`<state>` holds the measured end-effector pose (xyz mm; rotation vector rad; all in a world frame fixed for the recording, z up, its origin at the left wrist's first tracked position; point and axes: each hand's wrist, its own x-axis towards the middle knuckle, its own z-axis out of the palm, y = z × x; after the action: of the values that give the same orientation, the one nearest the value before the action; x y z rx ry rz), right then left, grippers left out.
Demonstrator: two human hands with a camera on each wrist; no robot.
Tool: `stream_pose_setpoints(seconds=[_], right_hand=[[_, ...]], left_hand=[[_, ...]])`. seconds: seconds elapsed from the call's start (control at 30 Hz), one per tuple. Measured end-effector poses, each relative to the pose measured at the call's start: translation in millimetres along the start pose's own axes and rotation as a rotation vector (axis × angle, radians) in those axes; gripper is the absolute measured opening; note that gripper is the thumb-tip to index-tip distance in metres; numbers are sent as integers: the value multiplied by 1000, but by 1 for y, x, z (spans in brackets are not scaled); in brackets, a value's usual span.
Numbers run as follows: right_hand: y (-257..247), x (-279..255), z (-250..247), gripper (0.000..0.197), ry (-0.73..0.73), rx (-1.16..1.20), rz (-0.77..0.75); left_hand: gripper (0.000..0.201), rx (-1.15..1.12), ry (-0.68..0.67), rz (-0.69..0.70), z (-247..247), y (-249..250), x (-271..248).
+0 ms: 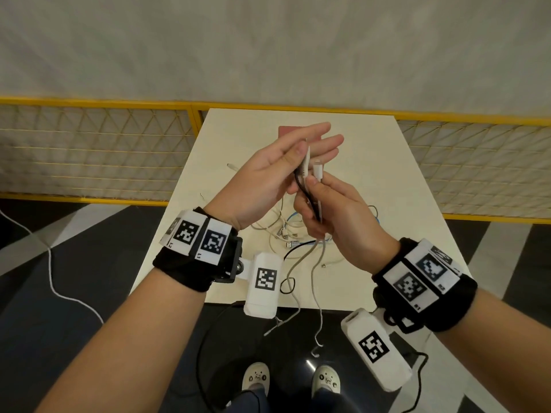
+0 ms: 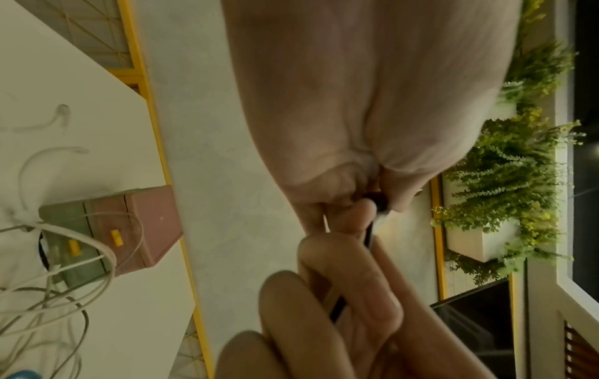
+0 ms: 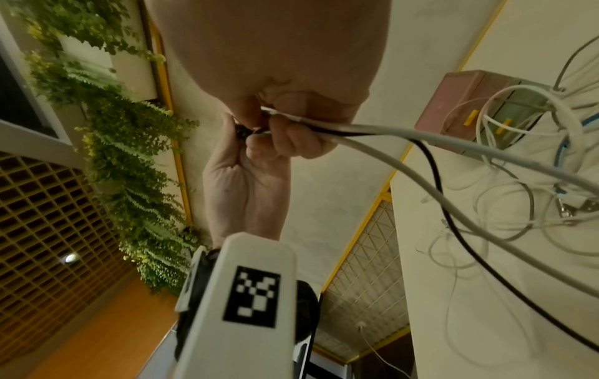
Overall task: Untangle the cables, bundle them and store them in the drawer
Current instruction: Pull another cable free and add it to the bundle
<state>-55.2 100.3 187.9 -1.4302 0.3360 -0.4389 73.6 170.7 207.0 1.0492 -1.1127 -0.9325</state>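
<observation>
Both hands are raised over the white table (image 1: pixel 226 129). My left hand (image 1: pixel 304 147) has its fingers stretched out, and its thumb pinches the ends of a black cable (image 1: pixel 300 186) and a white plug (image 1: pixel 306 162). Just below, my right hand (image 1: pixel 313 192) grips the same black cable together with a white cable (image 3: pixel 372 130), whose connector (image 1: pixel 317 170) sticks up above the thumb. These cables hang down to the tangle of cables (image 1: pixel 286 234) on the table. A small pink drawer box (image 2: pixel 149 223) stands at the far end, partly hidden by my left hand in the head view.
A yellow mesh fence (image 1: pixel 89 150) runs behind and beside the table. Some cable ends dangle over the near table edge (image 1: pixel 316 344), above the person's shoes (image 1: pixel 256 377). A white cord (image 1: pixel 53 269) lies on the dark floor at left. Green plants (image 2: pixel 518 179) hang on a wall.
</observation>
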Motion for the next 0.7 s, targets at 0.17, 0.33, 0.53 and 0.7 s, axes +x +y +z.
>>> stream_pose_setpoints(seconds=[0.17,0.33,0.53,0.7], right_hand=[[1,2,-2,28,31,-43,6],[0,5,-4,36,61,-28,40],[-1,19,-9,40,158,-245,-58],[-3,22,-13,33,47,-437,-72]], left_hand=[[25,165,98,25,6,-3,1],[22,114,343,77,8,-13,6],[25,202,445,9,10,-11,12],[22,498,261,-75,14,-5,13]])
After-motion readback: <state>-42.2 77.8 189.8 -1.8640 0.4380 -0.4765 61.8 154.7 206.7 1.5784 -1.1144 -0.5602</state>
